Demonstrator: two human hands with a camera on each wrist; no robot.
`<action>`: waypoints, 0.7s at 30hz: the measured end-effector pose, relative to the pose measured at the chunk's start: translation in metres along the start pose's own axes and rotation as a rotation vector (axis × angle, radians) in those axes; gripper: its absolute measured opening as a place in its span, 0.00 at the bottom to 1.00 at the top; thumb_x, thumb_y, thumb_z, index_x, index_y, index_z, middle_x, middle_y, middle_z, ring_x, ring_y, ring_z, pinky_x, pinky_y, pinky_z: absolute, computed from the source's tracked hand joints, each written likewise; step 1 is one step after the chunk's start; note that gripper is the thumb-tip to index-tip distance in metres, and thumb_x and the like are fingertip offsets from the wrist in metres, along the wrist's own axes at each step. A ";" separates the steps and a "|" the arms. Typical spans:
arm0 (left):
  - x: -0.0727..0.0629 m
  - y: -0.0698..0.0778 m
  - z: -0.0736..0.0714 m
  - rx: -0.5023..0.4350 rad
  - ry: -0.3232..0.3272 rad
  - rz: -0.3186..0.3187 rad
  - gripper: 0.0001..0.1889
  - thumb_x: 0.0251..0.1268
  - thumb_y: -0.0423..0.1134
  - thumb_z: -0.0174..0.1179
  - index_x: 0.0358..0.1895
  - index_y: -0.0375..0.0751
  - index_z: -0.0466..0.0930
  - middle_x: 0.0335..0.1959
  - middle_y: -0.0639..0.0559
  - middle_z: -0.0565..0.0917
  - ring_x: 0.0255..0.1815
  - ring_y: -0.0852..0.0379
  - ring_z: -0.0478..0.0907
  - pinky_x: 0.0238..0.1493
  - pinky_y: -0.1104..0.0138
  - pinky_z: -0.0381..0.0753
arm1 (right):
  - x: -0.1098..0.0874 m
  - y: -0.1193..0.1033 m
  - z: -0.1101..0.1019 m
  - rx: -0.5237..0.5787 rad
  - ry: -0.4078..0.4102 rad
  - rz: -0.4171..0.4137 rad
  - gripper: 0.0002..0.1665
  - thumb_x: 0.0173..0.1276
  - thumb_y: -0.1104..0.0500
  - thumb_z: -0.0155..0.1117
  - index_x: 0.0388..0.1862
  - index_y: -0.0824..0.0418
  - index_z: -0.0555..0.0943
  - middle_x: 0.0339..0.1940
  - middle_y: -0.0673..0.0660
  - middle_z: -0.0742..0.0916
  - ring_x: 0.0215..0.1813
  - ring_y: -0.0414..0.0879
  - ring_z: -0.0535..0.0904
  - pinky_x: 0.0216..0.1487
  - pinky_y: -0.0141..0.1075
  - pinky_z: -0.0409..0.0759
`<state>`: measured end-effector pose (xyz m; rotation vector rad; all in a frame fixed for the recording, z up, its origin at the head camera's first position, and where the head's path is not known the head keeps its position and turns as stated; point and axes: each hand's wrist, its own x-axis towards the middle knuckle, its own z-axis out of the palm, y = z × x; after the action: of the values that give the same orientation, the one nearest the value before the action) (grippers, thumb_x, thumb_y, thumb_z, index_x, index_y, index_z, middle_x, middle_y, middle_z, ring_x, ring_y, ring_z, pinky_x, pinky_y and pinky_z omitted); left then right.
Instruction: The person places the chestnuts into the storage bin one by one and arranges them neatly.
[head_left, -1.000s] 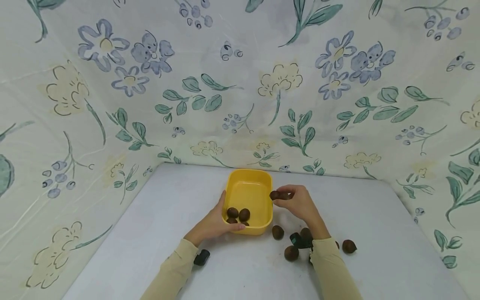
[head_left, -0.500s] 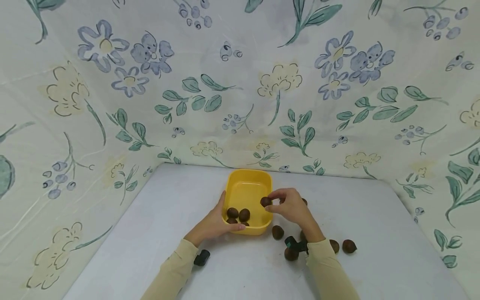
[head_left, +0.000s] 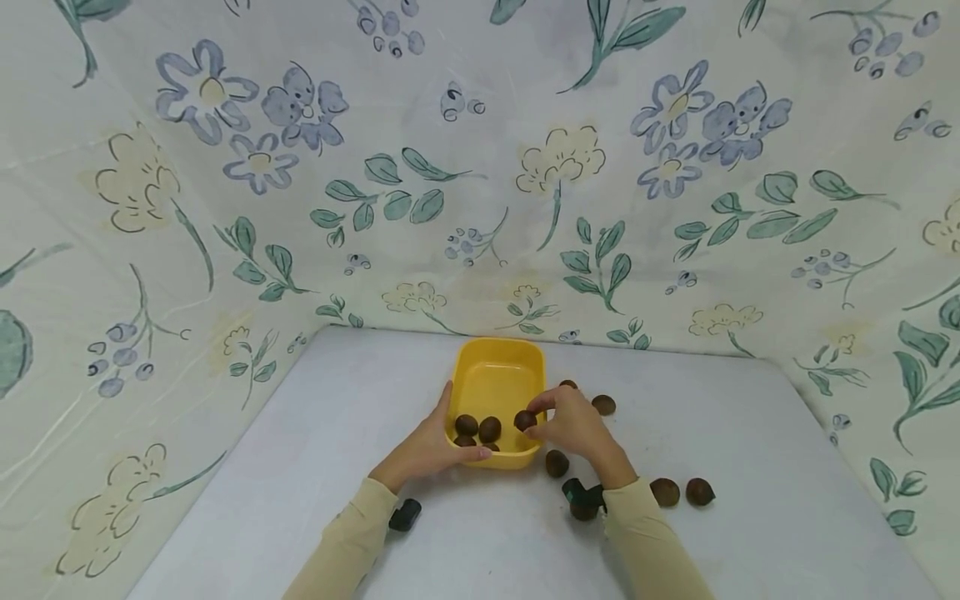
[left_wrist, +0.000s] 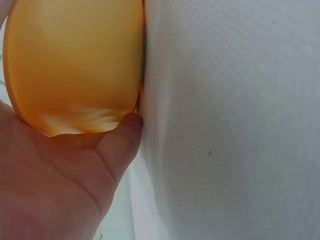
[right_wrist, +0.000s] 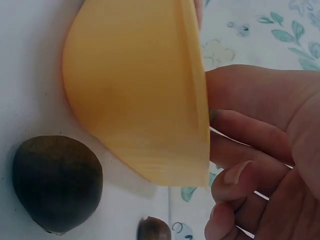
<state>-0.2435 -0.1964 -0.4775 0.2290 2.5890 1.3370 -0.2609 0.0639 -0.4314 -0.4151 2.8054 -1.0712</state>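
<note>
In the head view a yellow plastic box (head_left: pixel 497 385) stands on the table, with several brown chestnuts (head_left: pixel 490 430) at its near left. My left hand (head_left: pixel 427 443) grips the near left corner, thumb over the near rim and fingers along the left side. The left wrist view has that hand (left_wrist: pixel 55 175) against the box wall (left_wrist: pixel 75 65). My right hand (head_left: pixel 576 427) reaches over the right rim and pinches one chestnut (head_left: pixel 525 421) between thumb and fingers inside the box's outline. From the right wrist, the box wall (right_wrist: pixel 140 90) hides the fingertips and that nut.
Loose chestnuts lie right of the box: one by its near right corner (head_left: pixel 557 463), one farther back (head_left: pixel 603 405), others by the right sleeve (head_left: pixel 700 492). A flowered cloth (head_left: pixel 480 208) hangs behind the white table (head_left: pixel 750 433). Both wrists carry black devices (head_left: pixel 405 515).
My right hand has moved left and toward me, carrying a chestnut from the right rim into the box's outline. Chestnuts behind that hand have come into view. The left hand stays put.
</note>
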 end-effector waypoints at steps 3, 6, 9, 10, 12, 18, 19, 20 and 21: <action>-0.001 -0.001 0.000 0.003 -0.002 0.005 0.74 0.49 0.64 0.78 0.85 0.50 0.26 0.87 0.43 0.46 0.87 0.41 0.51 0.83 0.40 0.54 | 0.001 -0.001 0.004 -0.041 0.002 0.010 0.18 0.57 0.58 0.82 0.47 0.56 0.91 0.47 0.51 0.92 0.52 0.48 0.84 0.59 0.50 0.86; -0.001 -0.001 -0.001 -0.008 -0.007 0.018 0.73 0.50 0.63 0.78 0.85 0.52 0.26 0.88 0.44 0.46 0.87 0.42 0.51 0.83 0.40 0.53 | 0.002 -0.003 0.008 -0.090 0.010 0.009 0.17 0.57 0.57 0.81 0.46 0.56 0.91 0.46 0.51 0.92 0.49 0.47 0.85 0.54 0.47 0.88; -0.001 0.001 -0.002 -0.020 -0.008 0.028 0.73 0.50 0.62 0.78 0.85 0.52 0.26 0.88 0.44 0.46 0.87 0.42 0.51 0.83 0.39 0.53 | 0.004 -0.004 0.013 -0.141 0.019 0.004 0.16 0.57 0.57 0.81 0.45 0.57 0.91 0.44 0.51 0.92 0.44 0.45 0.84 0.49 0.45 0.88; -0.002 0.002 -0.002 -0.022 -0.008 0.028 0.73 0.50 0.61 0.78 0.85 0.51 0.26 0.88 0.44 0.46 0.87 0.42 0.51 0.83 0.39 0.53 | 0.004 -0.005 0.015 -0.153 0.024 0.005 0.15 0.57 0.56 0.81 0.44 0.57 0.91 0.44 0.51 0.92 0.43 0.45 0.84 0.48 0.44 0.88; -0.001 0.002 -0.002 -0.023 -0.011 0.029 0.74 0.50 0.61 0.78 0.85 0.51 0.25 0.88 0.44 0.45 0.87 0.42 0.50 0.83 0.39 0.52 | 0.005 -0.007 0.018 -0.177 0.028 0.014 0.15 0.57 0.56 0.82 0.44 0.57 0.90 0.44 0.51 0.92 0.42 0.45 0.83 0.47 0.44 0.88; 0.000 0.001 -0.001 -0.028 -0.018 0.043 0.74 0.50 0.61 0.79 0.85 0.52 0.25 0.88 0.45 0.45 0.87 0.42 0.50 0.84 0.40 0.52 | 0.007 -0.011 0.025 -0.202 0.028 0.047 0.16 0.58 0.57 0.81 0.45 0.58 0.90 0.46 0.52 0.92 0.43 0.46 0.85 0.49 0.45 0.88; 0.000 0.001 -0.001 -0.028 -0.017 0.042 0.74 0.50 0.60 0.79 0.85 0.51 0.25 0.88 0.45 0.45 0.87 0.42 0.50 0.84 0.40 0.53 | 0.007 -0.011 0.025 -0.196 0.025 0.054 0.16 0.58 0.57 0.82 0.45 0.58 0.90 0.45 0.51 0.92 0.44 0.46 0.85 0.50 0.45 0.88; 0.000 0.001 -0.001 -0.027 -0.016 0.041 0.74 0.50 0.61 0.79 0.85 0.51 0.25 0.88 0.44 0.45 0.87 0.42 0.50 0.84 0.40 0.53 | 0.008 -0.010 0.026 -0.188 0.021 0.064 0.16 0.58 0.57 0.82 0.45 0.58 0.90 0.45 0.51 0.92 0.44 0.46 0.85 0.50 0.45 0.88; 0.000 0.001 -0.001 -0.026 -0.016 0.037 0.74 0.50 0.61 0.79 0.85 0.51 0.25 0.88 0.44 0.45 0.87 0.42 0.50 0.84 0.40 0.53 | 0.008 -0.010 0.027 -0.180 0.017 0.072 0.16 0.57 0.57 0.82 0.45 0.57 0.90 0.45 0.51 0.92 0.43 0.46 0.84 0.50 0.45 0.88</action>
<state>-0.2436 -0.1965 -0.4766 0.2841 2.5642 1.3751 -0.2616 0.0372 -0.4447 -0.3201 2.9188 -0.8154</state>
